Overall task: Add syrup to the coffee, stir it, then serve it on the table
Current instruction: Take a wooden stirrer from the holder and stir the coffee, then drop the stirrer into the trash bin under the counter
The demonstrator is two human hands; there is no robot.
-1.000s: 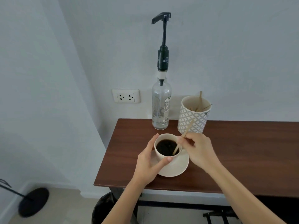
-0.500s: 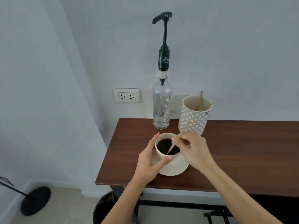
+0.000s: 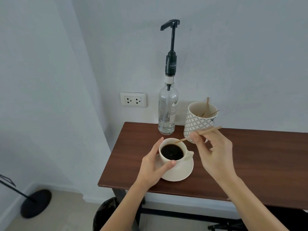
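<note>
A cream cup (image 3: 179, 165) of black coffee (image 3: 172, 152) stands on a cream saucer (image 3: 183, 172) near the left end of the brown table (image 3: 250, 164). My left hand (image 3: 154, 165) wraps the cup's left side, thumb on the near rim. My right hand (image 3: 215, 154) pinches a wooden stir stick (image 3: 210, 130), held nearly level above the cup's far rim, its tip out of the coffee. A clear syrup bottle (image 3: 167, 110) with a tall black pump (image 3: 171, 47) stands behind the cup by the wall.
A patterned white holder (image 3: 198, 120) with several more wooden sticks stands right of the bottle. A wall socket (image 3: 133, 99) sits left of the bottle. On the floor are a black round stand base (image 3: 35, 203) and a dark bin (image 3: 106, 214) under the table's left edge.
The stick was dipped in the coffee, stirring; now my right hand has lifted it out and drawn it back to the right, nearly level. My left hand stays on the cup.
</note>
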